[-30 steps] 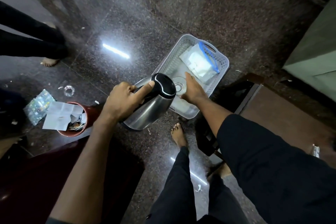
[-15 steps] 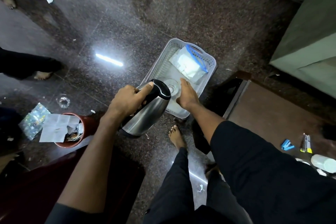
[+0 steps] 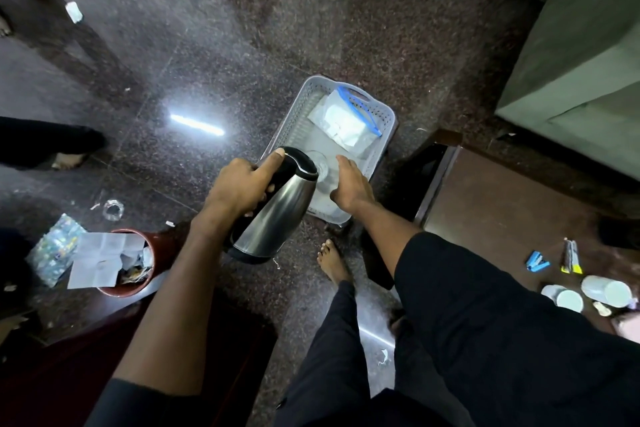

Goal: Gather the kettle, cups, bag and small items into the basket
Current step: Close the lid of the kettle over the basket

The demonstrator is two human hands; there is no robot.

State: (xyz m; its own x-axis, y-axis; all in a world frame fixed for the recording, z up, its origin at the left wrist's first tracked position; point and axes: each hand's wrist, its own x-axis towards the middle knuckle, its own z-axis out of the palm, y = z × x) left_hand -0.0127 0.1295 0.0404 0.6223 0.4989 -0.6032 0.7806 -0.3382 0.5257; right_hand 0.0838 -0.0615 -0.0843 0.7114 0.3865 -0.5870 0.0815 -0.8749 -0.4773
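My left hand [image 3: 239,187] grips the black handle of a steel kettle [image 3: 277,215], which hangs tilted over the near left corner of the grey basket [image 3: 388,114] on the floor. A clear zip bag [image 3: 346,125] with a blue seal lies at the basket's far end. A clear glass [image 3: 320,163] stands inside, half hidden by the kettle lid. My right hand [image 3: 349,187] reaches into the basket beside the glass, fingers straight, holding nothing. Two white cups [image 3: 606,291] lie on the brown table at the right, near a blue item [image 3: 536,262] and a tube [image 3: 569,256].
A red bin [image 3: 128,288] full of paper stands at the left, beside a shiny packet [image 3: 55,253] and a glass [image 3: 113,209] on the floor. My bare foot [image 3: 332,260] is just before the basket. Other people's feet [image 3: 69,159] are at the left. A green cabinet [image 3: 571,62] stands right.
The kettle has come closer over the basket's near corner. My right hand stays inside the basket by the glass. My view has swung right, showing the cups and small items on the table.
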